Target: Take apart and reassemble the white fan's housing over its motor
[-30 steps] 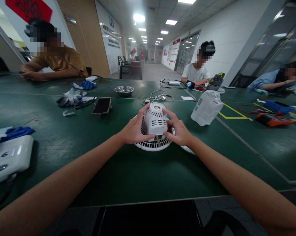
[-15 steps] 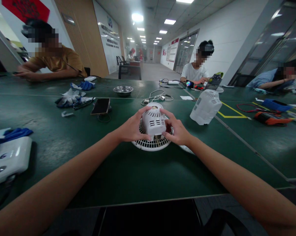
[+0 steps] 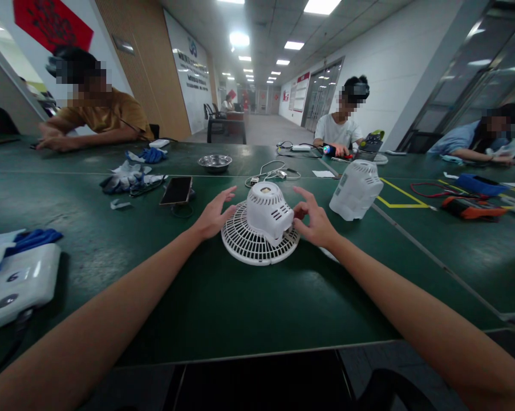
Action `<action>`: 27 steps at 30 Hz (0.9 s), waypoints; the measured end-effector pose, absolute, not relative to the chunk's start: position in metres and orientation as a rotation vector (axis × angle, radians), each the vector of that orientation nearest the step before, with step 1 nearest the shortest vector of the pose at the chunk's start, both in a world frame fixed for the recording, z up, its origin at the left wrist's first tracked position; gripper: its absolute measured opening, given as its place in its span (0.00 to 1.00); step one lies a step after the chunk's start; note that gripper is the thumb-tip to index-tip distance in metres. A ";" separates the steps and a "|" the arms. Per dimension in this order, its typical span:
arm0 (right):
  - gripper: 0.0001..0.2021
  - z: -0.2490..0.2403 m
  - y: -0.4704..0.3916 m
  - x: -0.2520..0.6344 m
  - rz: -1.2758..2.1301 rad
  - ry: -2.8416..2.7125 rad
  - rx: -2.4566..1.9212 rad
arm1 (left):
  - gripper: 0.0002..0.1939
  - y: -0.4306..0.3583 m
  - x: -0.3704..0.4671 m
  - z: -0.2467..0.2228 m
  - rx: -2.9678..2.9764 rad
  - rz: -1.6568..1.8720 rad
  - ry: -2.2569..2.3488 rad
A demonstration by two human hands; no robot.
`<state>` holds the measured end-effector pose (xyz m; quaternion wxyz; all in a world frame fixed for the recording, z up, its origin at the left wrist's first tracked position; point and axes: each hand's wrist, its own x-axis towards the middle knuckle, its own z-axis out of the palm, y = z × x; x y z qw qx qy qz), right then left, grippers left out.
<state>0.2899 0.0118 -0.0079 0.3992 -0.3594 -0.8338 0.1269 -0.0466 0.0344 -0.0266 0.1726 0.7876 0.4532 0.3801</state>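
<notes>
A white fan motor housing with vent slots (image 3: 269, 208) sits tilted on a round white fan grille (image 3: 244, 246) on the green table. My left hand (image 3: 214, 216) hovers at the grille's left side, fingers apart and holding nothing. On the other side is my right hand (image 3: 315, 221), its fingers spread beside the housing's right edge; whether a fingertip touches it I cannot tell. Farther right stands a white plastic fan base (image 3: 356, 189). Behind the housing lies a white cable (image 3: 274, 169).
A metal bowl (image 3: 215, 163), a phone (image 3: 176, 190) and gloves (image 3: 126, 178) lie to the left. A white device (image 3: 26, 285) is at the near left. An orange multimeter (image 3: 471, 208) lies right. Across the table sit several people, one in a white shirt (image 3: 336, 132).
Both hands have let go of the motor housing and moved apart, the left one farther. The housing has turned, its vented side now facing right, and more of the grille shows.
</notes>
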 end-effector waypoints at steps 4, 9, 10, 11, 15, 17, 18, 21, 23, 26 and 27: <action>0.33 -0.021 0.042 0.315 0.263 -1.912 -1.276 | 0.26 0.050 -0.064 -0.034 2.133 0.919 1.612; 0.15 -0.032 0.063 0.336 0.275 -2.001 -1.477 | 0.18 0.055 -0.067 -0.035 2.277 0.746 1.576; 0.14 -0.033 0.065 0.337 0.286 -2.016 -1.471 | 0.18 0.054 -0.066 -0.035 2.296 0.726 1.566; 0.14 -0.034 0.066 0.336 0.290 -2.028 -1.464 | 0.18 0.054 -0.065 -0.035 2.311 0.716 1.562; 0.13 -0.037 0.067 0.332 0.275 -2.066 -1.465 | 0.17 0.056 -0.066 -0.041 2.326 0.718 1.571; 0.12 -0.038 0.067 0.330 0.248 -2.068 -1.482 | 0.16 0.059 -0.067 -0.044 2.311 0.712 1.573; 0.12 -0.038 0.067 0.329 0.233 -2.068 -1.494 | 0.15 0.061 -0.068 -0.045 2.297 0.703 1.580; 0.12 -0.037 0.068 0.326 0.183 -2.070 -1.531 | 0.12 0.062 -0.067 -0.045 2.276 0.668 1.677; 0.11 -0.037 0.067 0.324 0.146 -2.077 -1.558 | 0.11 0.061 -0.065 -0.043 2.285 0.632 1.780; 0.11 -0.037 0.065 0.318 0.089 -2.104 -1.595 | 0.13 0.054 -0.059 -0.039 2.284 0.525 1.947; 0.10 -0.037 0.064 0.316 0.072 -2.119 -1.605 | 0.14 0.051 -0.056 -0.038 2.283 0.477 2.002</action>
